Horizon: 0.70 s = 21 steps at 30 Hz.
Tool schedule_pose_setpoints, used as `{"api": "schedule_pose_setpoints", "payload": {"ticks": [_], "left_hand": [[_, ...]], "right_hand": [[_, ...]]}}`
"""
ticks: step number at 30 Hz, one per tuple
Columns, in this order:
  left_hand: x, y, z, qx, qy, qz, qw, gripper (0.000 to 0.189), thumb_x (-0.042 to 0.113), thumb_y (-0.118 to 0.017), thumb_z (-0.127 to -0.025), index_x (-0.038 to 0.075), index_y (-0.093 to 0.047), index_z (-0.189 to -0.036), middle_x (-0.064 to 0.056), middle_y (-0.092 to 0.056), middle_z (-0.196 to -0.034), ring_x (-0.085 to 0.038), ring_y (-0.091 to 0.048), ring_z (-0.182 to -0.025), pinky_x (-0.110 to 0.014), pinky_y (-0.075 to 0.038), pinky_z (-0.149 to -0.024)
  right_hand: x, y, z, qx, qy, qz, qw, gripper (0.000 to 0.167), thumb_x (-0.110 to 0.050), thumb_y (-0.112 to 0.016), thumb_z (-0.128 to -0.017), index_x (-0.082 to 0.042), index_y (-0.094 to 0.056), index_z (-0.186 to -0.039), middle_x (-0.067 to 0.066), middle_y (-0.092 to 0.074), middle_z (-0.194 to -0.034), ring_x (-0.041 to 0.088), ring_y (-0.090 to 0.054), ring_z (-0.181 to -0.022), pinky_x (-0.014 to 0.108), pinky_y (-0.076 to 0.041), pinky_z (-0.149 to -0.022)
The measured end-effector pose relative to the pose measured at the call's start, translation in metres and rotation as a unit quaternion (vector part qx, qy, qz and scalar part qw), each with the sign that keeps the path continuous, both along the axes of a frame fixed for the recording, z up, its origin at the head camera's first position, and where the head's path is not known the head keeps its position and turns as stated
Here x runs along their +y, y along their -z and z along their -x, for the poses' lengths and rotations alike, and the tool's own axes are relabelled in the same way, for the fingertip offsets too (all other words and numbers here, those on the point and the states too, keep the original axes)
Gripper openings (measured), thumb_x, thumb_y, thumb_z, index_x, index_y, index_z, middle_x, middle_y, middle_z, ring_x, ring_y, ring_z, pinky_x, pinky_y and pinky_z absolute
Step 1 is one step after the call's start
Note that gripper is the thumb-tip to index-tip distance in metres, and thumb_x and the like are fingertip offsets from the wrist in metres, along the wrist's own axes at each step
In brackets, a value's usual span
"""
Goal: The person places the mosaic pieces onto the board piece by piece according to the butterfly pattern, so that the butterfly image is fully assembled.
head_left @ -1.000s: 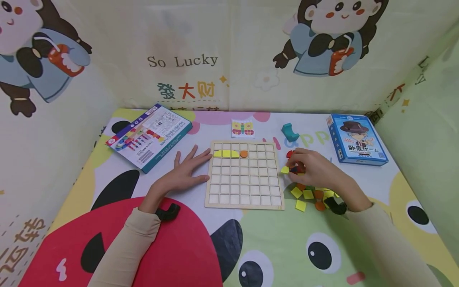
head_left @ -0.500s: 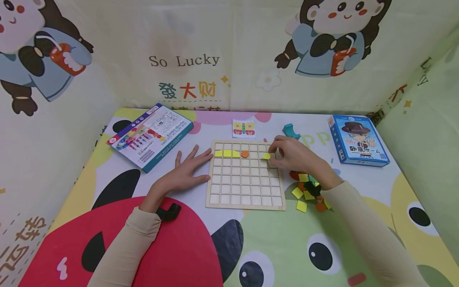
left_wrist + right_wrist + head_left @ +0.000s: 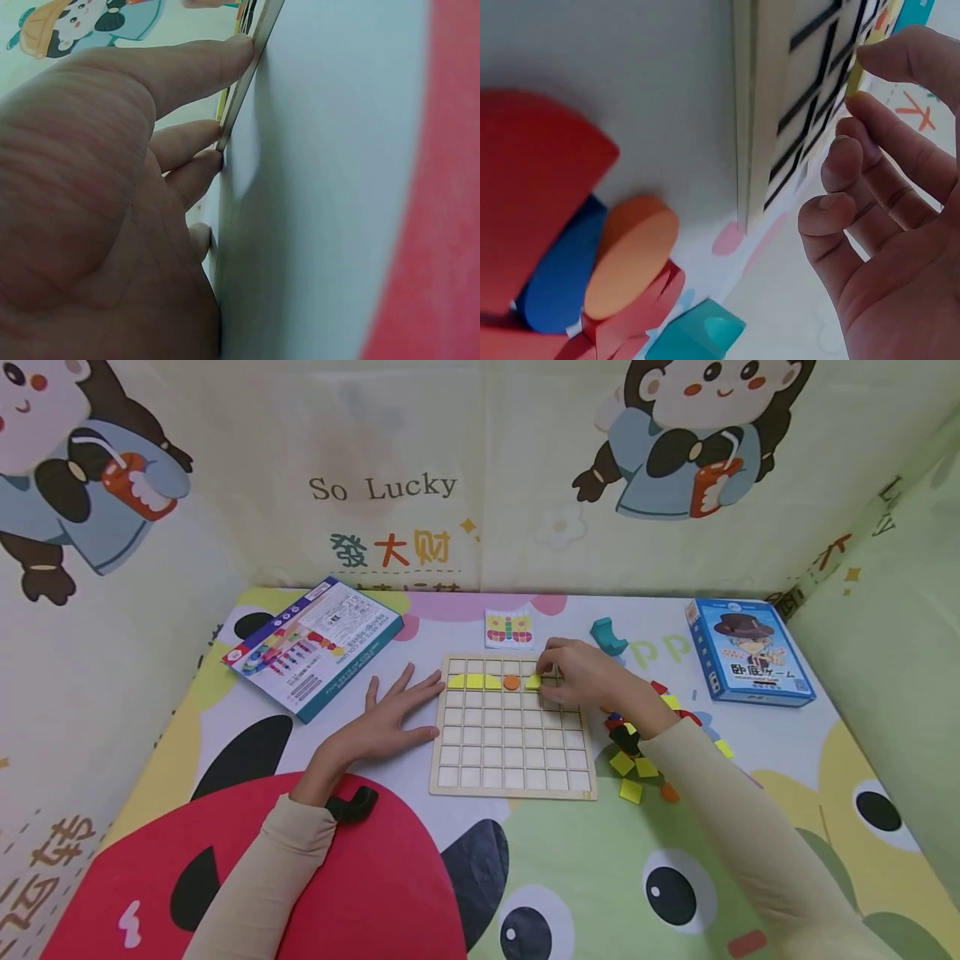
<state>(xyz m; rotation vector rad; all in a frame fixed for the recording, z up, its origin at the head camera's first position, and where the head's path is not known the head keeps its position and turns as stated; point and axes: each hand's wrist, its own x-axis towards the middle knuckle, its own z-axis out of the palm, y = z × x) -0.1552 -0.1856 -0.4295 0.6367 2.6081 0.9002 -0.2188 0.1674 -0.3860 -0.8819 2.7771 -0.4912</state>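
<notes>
A wooden grid board [image 3: 513, 747] lies mid-table. In its second row from the back sit several yellow pieces [image 3: 474, 681] at the left, followed by an orange disc [image 3: 512, 682]. My right hand [image 3: 581, 675] pinches a small yellow piece [image 3: 533, 682] between thumb and forefinger at that row, just right of the disc. The right wrist view shows this yellow tile [image 3: 855, 76] edge-on, its exact shape hidden. My left hand [image 3: 390, 717] is spread on the table, thumb and fingertips touching the board's left edge. In the left wrist view the thumb [image 3: 217, 64] rests against that edge.
Loose pieces lie right of the board, including yellow squares [image 3: 631, 791] and, in the right wrist view, a blue piece [image 3: 566, 270]. Behind the board are a butterfly pattern card [image 3: 509, 628] and a teal block [image 3: 607, 637]. Boxes stand left [image 3: 315, 643] and right [image 3: 750, 652].
My right hand has carried the yellow piece leftward from the loose pile, over the board's right side, to beside the orange disc. My left hand has stayed still.
</notes>
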Motion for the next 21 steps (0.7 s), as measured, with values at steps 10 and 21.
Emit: {"api": "schedule_pose_setpoints", "payload": {"ticks": [10,21], "left_hand": [[0.0004,-0.0021,-0.0007,-0.002,0.0,0.009,1.0,0.08,0.039,-0.07,-0.098,0.026,-0.032,-0.168,0.003,-0.021,-0.18,-0.032,0.008,-0.169,-0.07,0.021,-0.125],[0.0012,-0.0026,-0.0008,-0.003,-0.002,0.009,1.0,0.081,0.038,-0.071,-0.098,0.026,-0.033,-0.168,0.002,-0.022,-0.18,-0.033,0.007,-0.169,-0.071,0.021,-0.125]], "right_hand": [[-0.0034,0.004,0.0019,-0.012,-0.003,0.013,0.9998,0.023,-0.023,-0.08,-0.091,-0.009,-0.08,-0.11,0.006,-0.072,-0.111,0.018,-0.06,-0.082,0.03,-0.053,-0.075],[0.0012,0.0065,0.0019,-0.022,0.003,0.023,0.9995,0.021,-0.022,-0.076,-0.094,-0.011,-0.08,-0.111,0.005,-0.071,-0.109,0.018,-0.061,-0.086,0.03,-0.055,-0.078]]}}
